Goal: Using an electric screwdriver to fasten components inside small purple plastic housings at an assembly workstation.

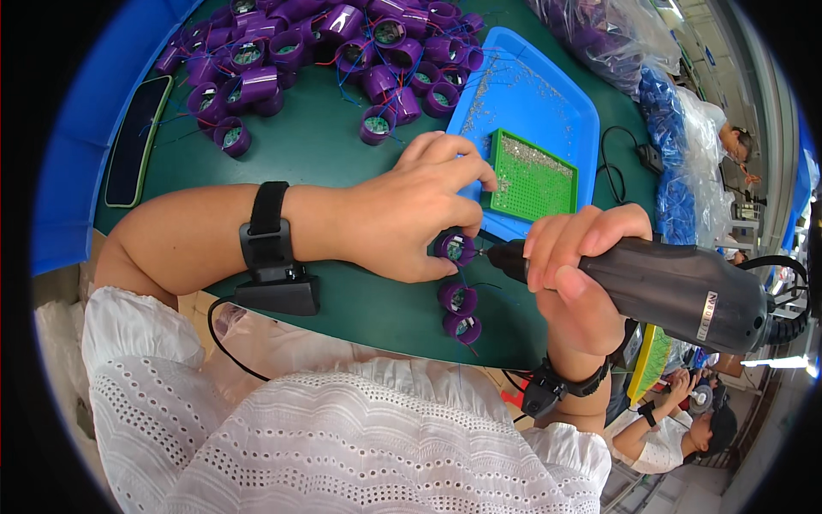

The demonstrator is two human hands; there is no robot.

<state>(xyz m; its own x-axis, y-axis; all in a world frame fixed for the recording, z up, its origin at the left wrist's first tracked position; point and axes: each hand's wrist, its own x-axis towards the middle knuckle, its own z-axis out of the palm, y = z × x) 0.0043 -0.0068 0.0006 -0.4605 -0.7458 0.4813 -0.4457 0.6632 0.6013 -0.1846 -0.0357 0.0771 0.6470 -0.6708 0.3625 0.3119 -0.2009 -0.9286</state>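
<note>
My left hand [415, 206] holds a small purple round housing [443, 249] on the table between thumb and fingers; a green circuit board shows inside it. My right hand [575, 274] is wrapped around a black electric screwdriver [676, 287], held nearly level. Its tip points left at the held housing; whether it touches a screw is too small to tell. Two more purple housings [462, 328] stand just nearer to me. Beyond my left fingers, a green perforated tray [524, 206] with small metal screws sits in a blue tray [531, 86].
Many purple housings [377, 81] with red and blue wires are heaped at the far side of the green table [282, 154]. A phone [137, 141] lies at the left beside a blue bin wall [73, 146]. Plastic bags [591, 38] line the right. Other people work farther off.
</note>
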